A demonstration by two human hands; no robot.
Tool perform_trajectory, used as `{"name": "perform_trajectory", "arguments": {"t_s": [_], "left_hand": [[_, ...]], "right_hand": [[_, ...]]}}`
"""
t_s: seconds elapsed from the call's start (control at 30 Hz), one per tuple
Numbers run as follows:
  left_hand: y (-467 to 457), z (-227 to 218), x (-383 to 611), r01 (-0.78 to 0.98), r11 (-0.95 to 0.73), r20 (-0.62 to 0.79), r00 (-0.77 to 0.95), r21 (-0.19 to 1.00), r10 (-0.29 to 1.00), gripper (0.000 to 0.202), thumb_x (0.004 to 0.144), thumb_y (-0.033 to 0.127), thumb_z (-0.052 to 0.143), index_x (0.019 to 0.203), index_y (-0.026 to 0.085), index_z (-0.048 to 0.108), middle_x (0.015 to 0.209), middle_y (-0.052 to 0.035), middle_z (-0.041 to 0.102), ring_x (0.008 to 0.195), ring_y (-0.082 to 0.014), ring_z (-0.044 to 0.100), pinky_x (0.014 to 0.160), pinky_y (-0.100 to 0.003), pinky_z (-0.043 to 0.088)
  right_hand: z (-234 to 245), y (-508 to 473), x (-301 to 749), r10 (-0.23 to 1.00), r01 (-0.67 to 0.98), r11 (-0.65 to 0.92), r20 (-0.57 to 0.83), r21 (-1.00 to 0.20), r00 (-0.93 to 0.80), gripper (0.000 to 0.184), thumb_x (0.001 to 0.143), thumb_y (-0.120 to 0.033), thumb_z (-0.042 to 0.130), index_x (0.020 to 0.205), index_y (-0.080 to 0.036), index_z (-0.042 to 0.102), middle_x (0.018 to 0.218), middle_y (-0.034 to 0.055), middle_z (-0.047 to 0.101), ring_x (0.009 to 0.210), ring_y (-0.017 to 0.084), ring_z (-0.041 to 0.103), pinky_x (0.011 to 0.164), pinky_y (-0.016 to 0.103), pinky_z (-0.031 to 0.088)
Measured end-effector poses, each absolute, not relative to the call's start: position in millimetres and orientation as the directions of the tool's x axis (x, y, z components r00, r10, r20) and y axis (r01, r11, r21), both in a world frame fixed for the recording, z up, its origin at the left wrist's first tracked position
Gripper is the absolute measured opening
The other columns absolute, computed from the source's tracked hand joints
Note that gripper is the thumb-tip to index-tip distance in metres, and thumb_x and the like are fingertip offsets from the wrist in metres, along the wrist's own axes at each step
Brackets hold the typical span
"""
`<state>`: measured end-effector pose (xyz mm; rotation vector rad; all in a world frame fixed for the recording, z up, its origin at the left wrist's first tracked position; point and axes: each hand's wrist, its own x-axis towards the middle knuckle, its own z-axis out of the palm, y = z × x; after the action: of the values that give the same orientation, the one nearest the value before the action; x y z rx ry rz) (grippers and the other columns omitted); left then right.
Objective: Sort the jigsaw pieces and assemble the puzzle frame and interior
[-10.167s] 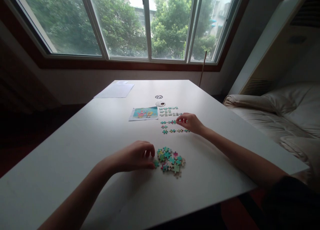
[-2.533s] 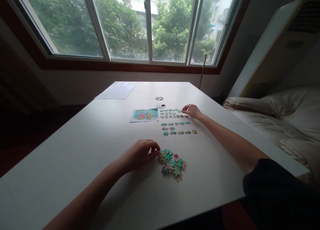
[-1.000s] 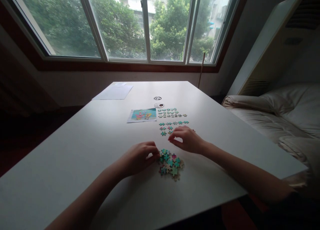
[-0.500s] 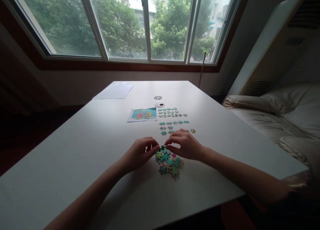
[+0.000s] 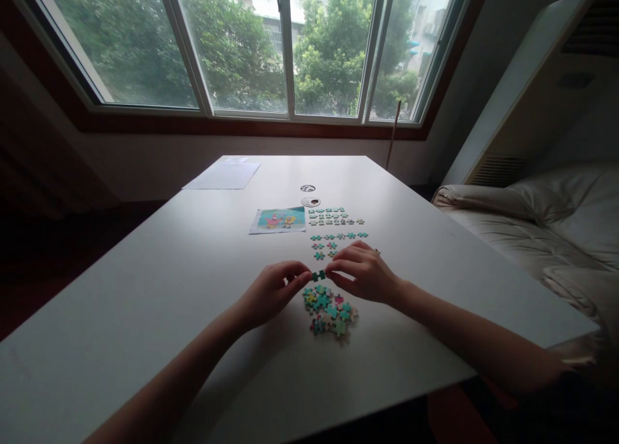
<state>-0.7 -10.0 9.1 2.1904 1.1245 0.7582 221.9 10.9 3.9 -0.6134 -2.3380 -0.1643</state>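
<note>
My left hand [image 5: 271, 292] and my right hand [image 5: 363, 274] meet just above a loose heap of puzzle pieces [image 5: 330, 308] on the white table [image 5: 193, 270]. Both pinch one small green puzzle piece [image 5: 318, 276] between their fingertips, lifted a little off the heap. Beyond my right hand lie rows of sorted pieces [image 5: 336, 228], laid out singly. A colourful reference picture [image 5: 279, 219] lies flat to the left of those rows.
A sheet of paper [image 5: 222, 174] lies at the table's far left. Two small round objects [image 5: 309, 200] sit behind the picture. A bed with pale bedding [image 5: 541, 225] stands to the right, a wide window [image 5: 285, 44] behind.
My right hand came back from the far rows to the heap. Both hands now hold a green piece, raised slightly off the pile compared with half a second ago.
</note>
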Motion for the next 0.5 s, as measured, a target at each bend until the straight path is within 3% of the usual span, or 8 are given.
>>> {"name": "perform_trajectory", "arguments": {"t_s": [0.1,0.3,0.5], "left_hand": [[-8.2,9.8,-5.3,0.57,-0.54,0.258,0.501,0.62,0.826,0.026,0.09,0.032,0.044,0.084,0.016,0.063,0.069,-0.0009,0.061,0.057,-0.0102,0.05,0.055,-0.021,0.04],[-7.3,4.9,-16.0,0.662,-0.689,0.281,0.629,0.295,0.724,0.018,0.087,0.024,0.045,0.083,0.018,0.062,0.076,-0.0028,0.062,0.065,-0.0128,0.055,0.058,-0.023,0.04],[-9.5,5.8,-16.6,0.657,-0.7,0.222,0.665,0.279,0.713,0.016,0.086,0.03,0.049,0.086,0.02,0.062,0.079,-0.003,0.062,0.066,-0.0141,0.056,0.058,-0.024,0.04]], "right_hand": [[8.7,19.9,232.8,0.402,0.535,0.844,0.708,-0.04,-0.581,0.01,0.084,-0.023,0.054,0.082,-0.021,0.064,0.08,0.0015,0.068,0.073,0.012,0.059,0.073,0.029,0.038],[13.3,33.6,252.1,0.46,0.645,0.761,0.756,-0.066,-0.465,0.01,0.083,-0.025,0.056,0.082,-0.022,0.065,0.078,0.0012,0.066,0.072,0.013,0.058,0.074,0.029,0.039],[14.4,32.2,251.9,0.473,0.655,0.752,0.753,-0.075,-0.457,0.01,0.083,-0.026,0.056,0.082,-0.023,0.065,0.078,0.0007,0.066,0.073,0.013,0.059,0.075,0.03,0.039]]}}
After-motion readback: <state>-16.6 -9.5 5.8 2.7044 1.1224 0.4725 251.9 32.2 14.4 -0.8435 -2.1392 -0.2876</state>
